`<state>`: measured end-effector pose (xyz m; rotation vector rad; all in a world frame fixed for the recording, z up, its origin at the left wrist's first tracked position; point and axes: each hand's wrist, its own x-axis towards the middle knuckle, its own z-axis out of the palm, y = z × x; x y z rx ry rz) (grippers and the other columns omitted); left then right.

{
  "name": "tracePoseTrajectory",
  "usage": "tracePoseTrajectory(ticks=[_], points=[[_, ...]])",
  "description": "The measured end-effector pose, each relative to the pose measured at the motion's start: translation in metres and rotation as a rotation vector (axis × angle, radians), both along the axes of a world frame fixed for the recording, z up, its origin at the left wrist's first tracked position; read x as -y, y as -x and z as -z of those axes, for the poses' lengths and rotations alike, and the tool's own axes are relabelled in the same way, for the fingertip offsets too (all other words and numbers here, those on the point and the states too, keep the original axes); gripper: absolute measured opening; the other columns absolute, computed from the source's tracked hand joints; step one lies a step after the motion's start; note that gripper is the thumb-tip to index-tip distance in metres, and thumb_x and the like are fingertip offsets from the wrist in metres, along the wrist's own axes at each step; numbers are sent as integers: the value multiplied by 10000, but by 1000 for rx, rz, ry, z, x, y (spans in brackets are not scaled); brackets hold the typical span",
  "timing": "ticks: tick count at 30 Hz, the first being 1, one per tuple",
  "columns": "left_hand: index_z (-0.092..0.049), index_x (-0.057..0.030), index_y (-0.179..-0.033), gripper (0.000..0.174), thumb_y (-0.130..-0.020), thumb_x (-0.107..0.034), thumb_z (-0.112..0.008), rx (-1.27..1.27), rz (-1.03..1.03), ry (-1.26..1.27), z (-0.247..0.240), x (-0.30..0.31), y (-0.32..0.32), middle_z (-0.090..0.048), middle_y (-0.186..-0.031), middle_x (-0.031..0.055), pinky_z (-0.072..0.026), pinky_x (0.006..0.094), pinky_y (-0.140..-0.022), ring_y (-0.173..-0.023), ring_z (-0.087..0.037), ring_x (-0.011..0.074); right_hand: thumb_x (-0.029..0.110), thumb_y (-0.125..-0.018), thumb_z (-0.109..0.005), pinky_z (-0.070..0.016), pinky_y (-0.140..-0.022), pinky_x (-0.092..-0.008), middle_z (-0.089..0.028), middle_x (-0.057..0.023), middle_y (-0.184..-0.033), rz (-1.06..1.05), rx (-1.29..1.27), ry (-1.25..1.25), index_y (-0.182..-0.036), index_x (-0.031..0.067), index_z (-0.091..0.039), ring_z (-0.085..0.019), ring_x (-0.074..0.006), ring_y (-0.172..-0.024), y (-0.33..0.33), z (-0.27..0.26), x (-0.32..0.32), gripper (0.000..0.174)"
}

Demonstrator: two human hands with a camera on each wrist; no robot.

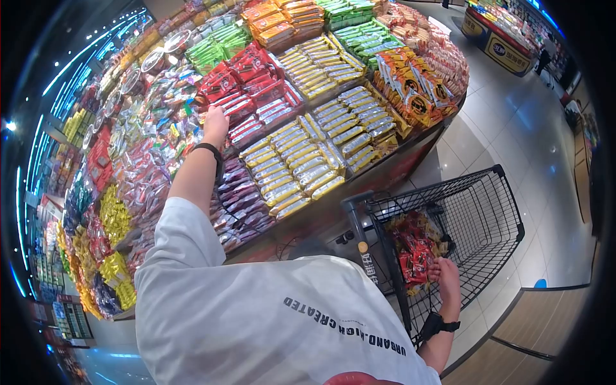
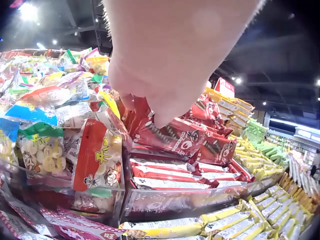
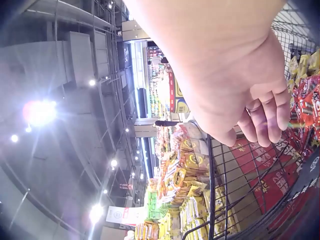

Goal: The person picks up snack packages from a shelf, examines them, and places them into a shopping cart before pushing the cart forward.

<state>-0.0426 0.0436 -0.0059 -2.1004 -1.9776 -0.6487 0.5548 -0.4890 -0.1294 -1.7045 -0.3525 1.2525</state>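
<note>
In the head view my left hand (image 1: pixel 216 123) reaches to the red snack packets (image 1: pixel 247 74) on the tiered display. The left wrist view has the left hand (image 2: pixel 155 85) from behind, its thumb and a finger pinching the upper edge of a red packet (image 2: pixel 167 135). Part of the grip is hidden by the hand itself. My right hand (image 1: pixel 446 274) hangs over the black wire cart (image 1: pixel 487 237), beside red packets (image 1: pixel 416 262) lying in it. Loosely bent and holding nothing, the fingers of the right hand (image 3: pixel 250 105) show in the right wrist view.
Yellow-wrapped bars (image 1: pixel 292 160) fill bins right of the red packets; purple packets (image 1: pixel 240 202) lie nearer. Bagged sweets (image 2: pixel 100 155) adjoin on the left. A clear divider (image 2: pixel 185 202) fronts the red bin. Tiled floor (image 1: pixel 494 122) runs beyond the cart.
</note>
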Motion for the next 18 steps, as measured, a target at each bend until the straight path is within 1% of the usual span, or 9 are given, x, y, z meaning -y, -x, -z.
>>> tracePoseTrajectory(ticks=[3,5,8,12,13,14,16,17,18], points=[[-680,-25,-1086,265,-864,-158,-733,11,25,-17,5,-6,6,-622,-1138,182,-518,437,-937,-1071,-634,365,299,-1037,-531,-511,-623,-259,-648,-54,-842,-2,10,4,-1050,30,-599,-629,-138,-711,2,-1,-1,278],[-671,-24,-1097,279,-862,-161,-734,72,35,12,-5,-3,1,-636,-1151,185,-512,436,-949,-1082,-631,363,296,-1038,-530,-513,-624,-259,-646,-53,-841,-7,9,-1,-1049,29,-599,-627,-136,-709,1,0,-1,275],[-664,-19,-1112,312,-857,-182,-740,62,25,36,-14,2,-3,-662,-1139,182,-506,433,-960,-1096,-635,350,289,-1040,-528,-516,-625,-258,-644,-52,-839,-7,6,-10,-1044,28,-598,-624,-133,-704,0,3,-1,270],[-660,-29,-1100,317,-847,-203,-739,137,60,9,-26,15,-6,-666,-1136,186,-509,425,-932,-1076,-645,352,286,-1038,-536,-519,-626,-255,-641,-53,-840,-3,-3,-21,-1033,24,-598,-619,-129,-697,1,-3,-2,270],[-658,-29,-1094,316,-844,-205,-739,156,75,-5,-22,11,0,-668,-1127,184,-508,425,-929,-1076,-644,351,286,-1038,-536,-519,-626,-255,-641,-53,-840,6,-4,-30,-1033,24,-598,-619,-129,-697,0,-2,-1,270],[-661,-17,-1082,324,-840,-216,-746,180,100,-32,-23,14,-1,-685,-1074,192,-521,426,-896,-1025,-665,351,287,-1036,-539,-521,-627,-255,-641,-54,-840,-4,6,-31,-1031,21,-600,-621,-129,-698,-2,-1,-1,272],[-664,1,-1061,332,-839,-229,-754,379,115,25,-16,9,4,-702,-1006,198,-535,421,-854,-960,-688,343,287,-1034,-543,-523,-629,-256,-641,-56,-840,-2,14,-41,-1029,19,-602,-622,-129,-698,-2,1,-1,275],[-667,17,-1053,340,-840,-233,-757,405,139,-7,-20,18,-4,-710,-955,200,-540,413,-822,-912,-701,333,288,-1032,-546,-523,-627,-256,-642,-57,-842,-10,18,-62,-1033,15,-605,-628,-132,-705,-2,2,-1,280],[-668,20,-1053,342,-845,-235,-761,416,133,16,-24,26,-12,-711,-929,176,-541,391,-793,-864,-699,287,289,-1029,-549,-523,-626,-256,-643,-58,-845,-16,24,-82,-1038,11,-607,-634,-134,-711,-2,2,0,284]])
